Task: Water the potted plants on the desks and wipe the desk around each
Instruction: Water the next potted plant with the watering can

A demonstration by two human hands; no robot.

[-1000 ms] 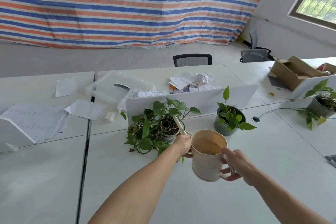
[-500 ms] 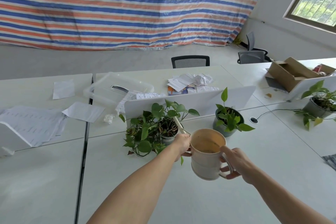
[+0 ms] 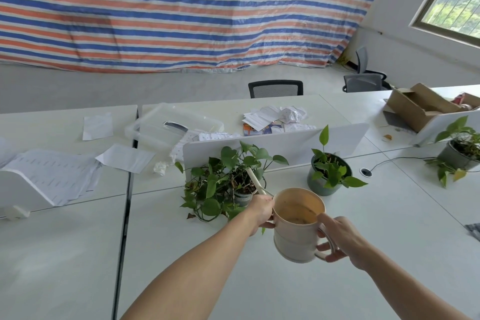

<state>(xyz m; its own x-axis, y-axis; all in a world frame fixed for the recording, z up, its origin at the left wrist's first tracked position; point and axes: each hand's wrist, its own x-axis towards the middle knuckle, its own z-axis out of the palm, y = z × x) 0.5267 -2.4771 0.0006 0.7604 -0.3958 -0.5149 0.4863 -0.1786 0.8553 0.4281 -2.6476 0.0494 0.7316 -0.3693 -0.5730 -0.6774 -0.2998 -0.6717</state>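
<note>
Beige plastic can (image 3: 298, 231) held above the desk (image 3: 285, 288), right hand (image 3: 342, 239) curled through its handle and left hand (image 3: 262, 212) gripping it at the root of the spout (image 3: 254, 180), whose tip pokes among the leaves of the nearest plant (image 3: 228, 176). Watering looks barely begun: the can sits near level with no stream visible, two more pots (image 3: 327, 179) (image 3: 454, 157) stand to the right, and no wiping shows. Its stained inside hides the water level, while a clear tub (image 3: 176, 125) and cardboard box (image 3: 418, 105) lie beyond, their contents unclear.
</note>
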